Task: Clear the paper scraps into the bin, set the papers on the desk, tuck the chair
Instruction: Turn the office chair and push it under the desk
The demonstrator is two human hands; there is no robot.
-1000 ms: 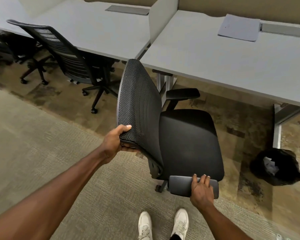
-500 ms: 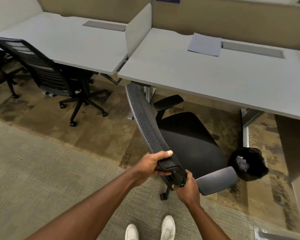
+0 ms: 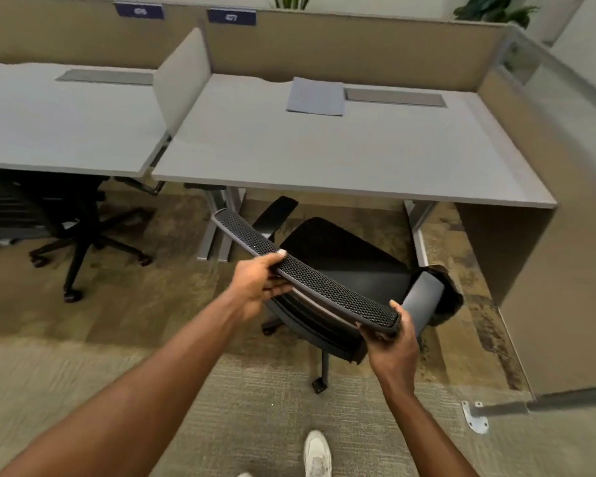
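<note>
A black mesh-backed office chair point(image 3: 341, 259) stands on the floor just in front of the grey desk point(image 3: 324, 156), its seat facing the desk. My left hand point(image 3: 258, 284) grips the top edge of the backrest near its middle. My right hand point(image 3: 391, 339) holds the backrest's right end, beside the grey armrest point(image 3: 422, 301). A stack of papers point(image 3: 315, 96) lies flat at the back of the desk. The black bin point(image 3: 449, 297) sits on the floor under the desk's right side, mostly hidden behind the armrest.
A second black chair point(image 3: 49, 215) stands under the neighbouring desk point(image 3: 66, 122) on the left. A low divider point(image 3: 179, 77) separates the desks. A tan partition point(image 3: 537, 256) closes the right side. My white shoe point(image 3: 317, 452) is on the carpet.
The chair has turned so its seat faces the desk. My right hand moved from the armrest to the backrest's right end, and the view rose toward the desk.
</note>
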